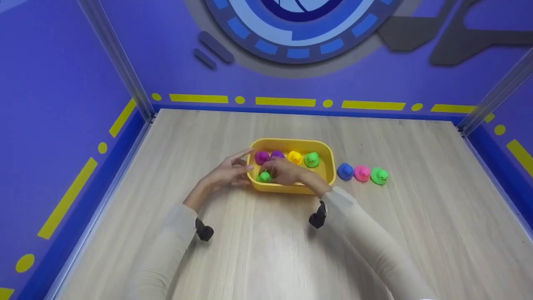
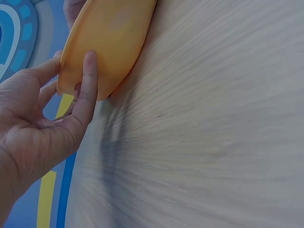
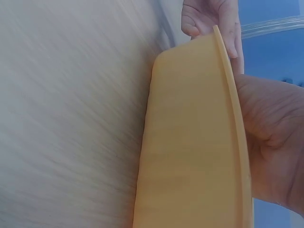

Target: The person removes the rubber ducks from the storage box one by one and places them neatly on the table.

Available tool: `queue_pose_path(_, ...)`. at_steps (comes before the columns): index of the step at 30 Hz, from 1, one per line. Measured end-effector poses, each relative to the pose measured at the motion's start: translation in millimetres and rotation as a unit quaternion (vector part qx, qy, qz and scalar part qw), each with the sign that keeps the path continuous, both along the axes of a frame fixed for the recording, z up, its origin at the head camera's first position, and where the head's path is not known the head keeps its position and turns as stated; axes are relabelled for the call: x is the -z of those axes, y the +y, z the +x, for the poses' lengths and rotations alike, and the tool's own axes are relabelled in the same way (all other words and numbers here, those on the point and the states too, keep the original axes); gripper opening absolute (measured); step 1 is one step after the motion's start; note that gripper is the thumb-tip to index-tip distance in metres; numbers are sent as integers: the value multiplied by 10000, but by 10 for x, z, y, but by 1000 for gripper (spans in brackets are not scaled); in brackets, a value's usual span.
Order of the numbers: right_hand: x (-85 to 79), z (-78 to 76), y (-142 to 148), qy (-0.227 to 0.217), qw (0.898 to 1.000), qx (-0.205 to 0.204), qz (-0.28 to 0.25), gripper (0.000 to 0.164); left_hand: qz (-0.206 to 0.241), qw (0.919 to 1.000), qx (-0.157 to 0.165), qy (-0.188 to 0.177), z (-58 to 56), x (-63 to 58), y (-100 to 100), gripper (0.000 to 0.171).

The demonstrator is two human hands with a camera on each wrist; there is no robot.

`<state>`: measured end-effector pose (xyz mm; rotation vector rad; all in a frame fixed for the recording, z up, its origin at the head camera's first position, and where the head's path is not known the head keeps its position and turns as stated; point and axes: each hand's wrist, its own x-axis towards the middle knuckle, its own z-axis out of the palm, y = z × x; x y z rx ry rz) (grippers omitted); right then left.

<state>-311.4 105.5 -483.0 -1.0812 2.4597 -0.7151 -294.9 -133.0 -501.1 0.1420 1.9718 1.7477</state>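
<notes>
Showing — head view only — ducks (image 1: 312, 159)

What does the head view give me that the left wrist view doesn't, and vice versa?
Head only: five ducks inside the yellow bin, and a blue duck, a pink duck and a green duck beside it on the table. Left wrist only: the palm side of the left hand. Both: the left hand, the bin, the table and the decorated wall.
</notes>
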Motion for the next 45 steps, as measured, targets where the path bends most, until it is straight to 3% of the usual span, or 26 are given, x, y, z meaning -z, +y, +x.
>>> queue_pose_path(7, 34, -11, 26, 179, 9998, -67, 7, 27, 24, 9999, 101, 90, 9, 25, 3, 68)
queue_pose_path(13, 51, 10, 27, 58, 9999, 5, -109, 29, 57, 10000, 44, -14, 22, 35, 12, 68)
queue_pose_path(24, -82, 100, 55, 83, 9992, 314, -212, 35, 160, 9998, -15, -106, -1, 49, 7, 67)
queue_pose_path(34, -218, 198, 160, 484, 9931, 349, -1011, 31, 187, 9998, 6, 6, -1, 46, -31, 68)
queue_pose_path(45, -244, 290, 364, -78, 9804, 917, -1744, 35, 318, 9995, -73, 1, -20, 37, 7, 67)
